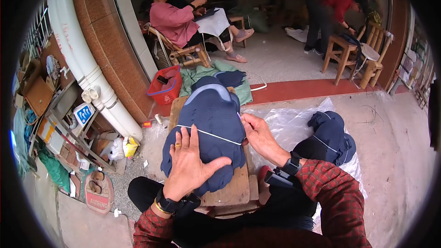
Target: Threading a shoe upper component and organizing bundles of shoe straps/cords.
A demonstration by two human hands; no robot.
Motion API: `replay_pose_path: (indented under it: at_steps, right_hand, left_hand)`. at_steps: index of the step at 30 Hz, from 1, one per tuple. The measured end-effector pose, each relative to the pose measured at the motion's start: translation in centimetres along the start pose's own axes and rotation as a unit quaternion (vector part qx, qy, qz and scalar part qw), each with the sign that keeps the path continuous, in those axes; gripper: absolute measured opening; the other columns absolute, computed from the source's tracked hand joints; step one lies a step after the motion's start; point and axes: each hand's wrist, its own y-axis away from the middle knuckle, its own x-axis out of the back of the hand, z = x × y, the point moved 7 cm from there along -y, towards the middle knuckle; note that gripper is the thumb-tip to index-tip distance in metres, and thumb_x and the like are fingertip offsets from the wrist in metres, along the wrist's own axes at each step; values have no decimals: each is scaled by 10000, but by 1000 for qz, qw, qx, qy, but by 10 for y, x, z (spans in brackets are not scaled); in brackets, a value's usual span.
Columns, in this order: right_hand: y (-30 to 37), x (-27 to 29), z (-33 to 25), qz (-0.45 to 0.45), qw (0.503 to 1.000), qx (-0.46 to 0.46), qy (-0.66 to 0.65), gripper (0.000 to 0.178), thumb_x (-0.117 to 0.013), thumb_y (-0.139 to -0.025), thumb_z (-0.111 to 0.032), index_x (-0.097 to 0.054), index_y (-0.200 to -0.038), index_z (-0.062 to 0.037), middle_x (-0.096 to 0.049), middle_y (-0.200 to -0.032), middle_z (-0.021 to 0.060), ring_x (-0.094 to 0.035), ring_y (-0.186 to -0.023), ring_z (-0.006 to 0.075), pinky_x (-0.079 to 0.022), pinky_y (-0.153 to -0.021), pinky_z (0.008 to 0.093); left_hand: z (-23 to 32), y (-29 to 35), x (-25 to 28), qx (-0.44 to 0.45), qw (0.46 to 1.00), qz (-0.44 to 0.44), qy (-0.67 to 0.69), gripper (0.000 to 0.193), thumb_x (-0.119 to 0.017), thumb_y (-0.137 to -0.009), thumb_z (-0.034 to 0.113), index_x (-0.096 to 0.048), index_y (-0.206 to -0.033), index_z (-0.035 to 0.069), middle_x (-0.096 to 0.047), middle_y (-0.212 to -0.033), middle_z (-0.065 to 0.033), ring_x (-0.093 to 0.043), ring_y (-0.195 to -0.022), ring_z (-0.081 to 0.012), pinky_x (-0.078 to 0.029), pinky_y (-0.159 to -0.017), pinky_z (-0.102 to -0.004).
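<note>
Under left hand (pixel 186 164), navy bundle (pixel 214 118)

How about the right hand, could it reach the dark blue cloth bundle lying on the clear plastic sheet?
Probably yes: the bundle lies rightward of the right hand and nothing tall seems in the way, though that hand is busy at the navy cloth stack.

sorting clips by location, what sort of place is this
Probably a small, informal fabric workspace outside an open doorway: a wooden bench bears a banded stack of dark blue fabric, another banded bundle lies on plastic sheeting, and an open room lies just beyond.
</note>
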Motion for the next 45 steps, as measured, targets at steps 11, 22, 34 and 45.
replay_pose_path:
  at_steps: [11,22,34,45]
  right_hand:
    - [30,-81,-94,-56,974,204,-76,152,-523,-974,-80,-597,-1010,47,-469,-1145,75,-568,-876,123,-517,-664,258]
    - [-16,-157,-113,-260,922,159,-239,327,-427,-1041,-276,-613,-1008,-9,-623,-1089,77,-603,-945,115,-512,-763,271]
    - [-37,-54,-192,-28,934,352,-55,332,-488,-1013,-306,-672,-1002,-29,-650,-1025,31,-593,-946,93,-504,-777,270]
    - [-43,-19,-35,-58,998,12,22,315,-520,-1000,-345,-707,-975,-93,-629,-944,-44,-479,-804,45,-406,-702,211]
  left_hand:
    - [-42,8,39,-28,872,-47,486,925,-759,-771,512,-381,-1399,-52,-573,-1249,-160,-552,-1153,-219,-413,-1003,-345]
    - [-104,40,52,199,666,100,712,294,-620,-745,40,-617,-1036,-3,-653,-934,-94,-656,-859,-193,-549,-757,-312]
    - [-89,23,20,154,450,107,873,506,-594,-806,357,-610,-1148,-16,-667,-1076,-153,-644,-935,-274,-504,-894,-364]
    - [-93,12,3,138,916,64,371,631,-712,-855,331,-513,-1252,-116,-638,-1098,-253,-648,-970,-289,-516,-838,-372]
